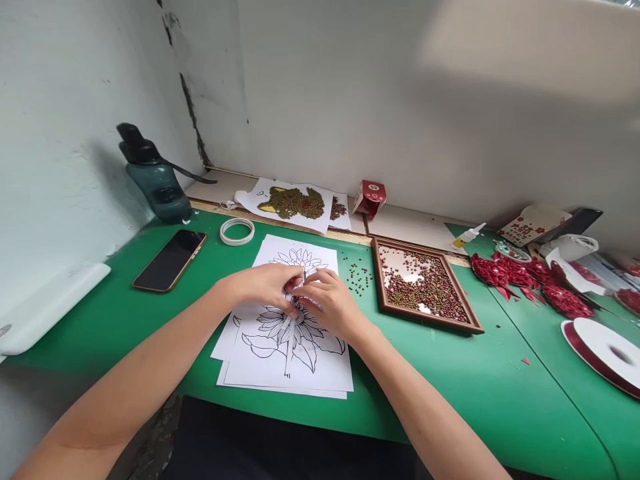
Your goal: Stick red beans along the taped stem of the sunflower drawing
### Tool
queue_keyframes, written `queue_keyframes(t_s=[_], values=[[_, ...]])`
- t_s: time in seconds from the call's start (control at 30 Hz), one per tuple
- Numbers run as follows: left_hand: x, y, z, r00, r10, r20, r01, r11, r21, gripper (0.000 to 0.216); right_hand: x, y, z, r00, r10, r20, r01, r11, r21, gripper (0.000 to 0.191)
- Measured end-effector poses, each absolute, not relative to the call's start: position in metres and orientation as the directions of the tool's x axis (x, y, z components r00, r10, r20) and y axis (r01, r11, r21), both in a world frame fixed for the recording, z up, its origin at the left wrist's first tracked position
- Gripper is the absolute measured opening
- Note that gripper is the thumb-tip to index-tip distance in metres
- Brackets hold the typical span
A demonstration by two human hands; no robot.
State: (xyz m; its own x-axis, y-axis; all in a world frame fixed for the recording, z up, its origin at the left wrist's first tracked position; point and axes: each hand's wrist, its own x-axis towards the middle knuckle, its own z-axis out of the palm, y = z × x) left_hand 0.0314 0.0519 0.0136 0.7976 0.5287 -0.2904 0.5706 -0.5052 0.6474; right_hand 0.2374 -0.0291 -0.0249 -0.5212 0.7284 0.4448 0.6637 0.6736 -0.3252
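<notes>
My left hand (270, 285) and my right hand (331, 301) meet over a black line drawing of sunflowers (287, 363) on white paper. The fingers of my left hand curl inward, with the thumb low by the lower flower. On my right hand the fingertips come together close to the left palm. Small dark reddish bits show between the hands; what each one holds is too small and too covered to name. My hands hide part of both flowers. Several sheets lie stacked under the drawing.
Right of the paper lie loose beans (360, 277) and a brown frame (383, 293) filled with red and green beans. A tape roll (237, 232), phone (170, 261) and bottle (163, 193) stand left. A bean picture (295, 203), glue bottle (467, 236) and ribbon spool (600, 347) lie around.
</notes>
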Motion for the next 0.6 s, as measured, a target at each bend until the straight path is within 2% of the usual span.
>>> queue_keyframes(t_s=[0.6], values=[[0.0325, 0.0497, 0.017, 0.794, 0.53, -0.297, 0.572, -0.487, 0.66, 0.045, 0.2316, -0.0311, -0.0299, -0.534, 0.748, 0.394, 0.697, 0.653, -0.296, 0.023]])
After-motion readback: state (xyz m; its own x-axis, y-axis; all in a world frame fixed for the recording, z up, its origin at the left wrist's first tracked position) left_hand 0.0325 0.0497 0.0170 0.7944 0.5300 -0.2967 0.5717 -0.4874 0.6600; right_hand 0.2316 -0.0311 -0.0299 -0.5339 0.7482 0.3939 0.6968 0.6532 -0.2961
